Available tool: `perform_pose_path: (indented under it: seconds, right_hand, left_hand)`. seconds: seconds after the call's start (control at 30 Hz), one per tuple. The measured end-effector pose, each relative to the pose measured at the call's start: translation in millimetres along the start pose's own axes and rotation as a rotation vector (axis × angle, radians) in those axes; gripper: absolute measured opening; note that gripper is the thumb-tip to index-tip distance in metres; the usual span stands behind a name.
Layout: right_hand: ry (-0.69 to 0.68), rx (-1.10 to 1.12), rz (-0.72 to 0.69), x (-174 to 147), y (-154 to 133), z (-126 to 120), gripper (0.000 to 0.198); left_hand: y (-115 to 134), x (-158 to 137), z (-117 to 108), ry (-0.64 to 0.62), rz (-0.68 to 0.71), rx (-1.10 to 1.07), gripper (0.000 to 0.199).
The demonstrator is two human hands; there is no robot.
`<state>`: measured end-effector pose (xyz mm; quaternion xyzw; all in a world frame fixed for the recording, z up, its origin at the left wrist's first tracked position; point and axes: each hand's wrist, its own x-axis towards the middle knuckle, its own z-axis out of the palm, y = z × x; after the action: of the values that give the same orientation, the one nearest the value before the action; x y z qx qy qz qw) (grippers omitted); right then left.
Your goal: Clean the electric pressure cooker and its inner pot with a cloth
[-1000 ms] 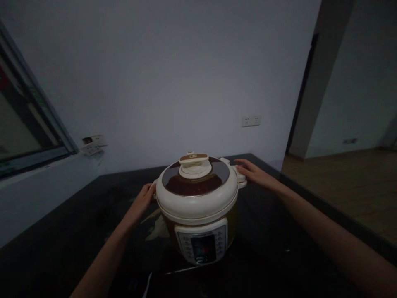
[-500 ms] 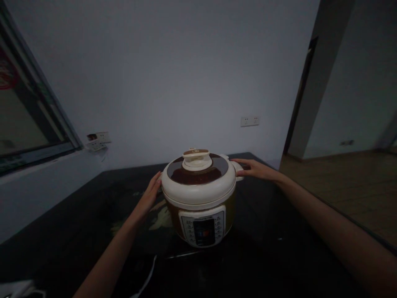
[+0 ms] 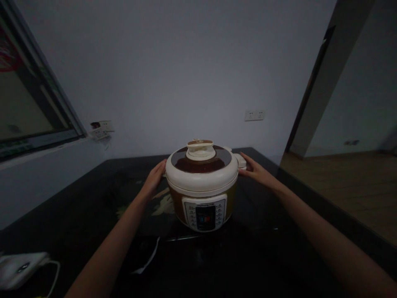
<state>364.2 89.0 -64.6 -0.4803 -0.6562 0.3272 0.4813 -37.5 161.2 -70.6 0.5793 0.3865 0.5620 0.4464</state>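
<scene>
An electric pressure cooker [image 3: 201, 180] stands upright on the black tabletop [image 3: 242, 260], its lid closed. It has a cream rim, a brown lid top with a raised knob [image 3: 200, 150], and a front control panel [image 3: 205, 216]. My left hand [image 3: 155, 178] is closed at the cooker's left side, its fingertips partly hidden behind the rim. On the opposite side, my right hand [image 3: 254, 169] grips the cream side handle [image 3: 241, 161], thumb below and fingers around its far side.
A white power strip [image 3: 23, 267] with a cord lies at the near left. Wall sockets [image 3: 254, 115] are behind the table, with more sockets [image 3: 102, 129] by the window [image 3: 34, 103] at left. Wooden floor [image 3: 341, 186] lies beyond the table's right edge.
The view has tipped down slightly, showing more of the power strip. My right hand has shifted its fingers round the handle, and my left has closed in further at the side.
</scene>
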Motion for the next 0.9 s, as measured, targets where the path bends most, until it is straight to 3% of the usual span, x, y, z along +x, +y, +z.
perform_pose_path:
  seconds: [0.27, 0.67, 0.9]
  right_hand:
    - [0.060, 0.073, 0.001, 1.8, 5.4, 4.2, 0.097]
    - [0.057, 0.021, -0.040, 10.3, 9.7, -2.0, 0.093]
    - [0.097, -0.108, -0.085, 2.9, 2.2, 0.7, 0.088]
  left_hand:
    - [-5.0, 3.4, 1.3, 0.040, 0.007, -0.030, 0.052]
    - [-3.4, -7.5, 11.1, 0.170, -0.008, -0.096, 0.053]
    - [-0.2, -13.3, 12.8, 0.145, -0.053, -0.133, 0.061]
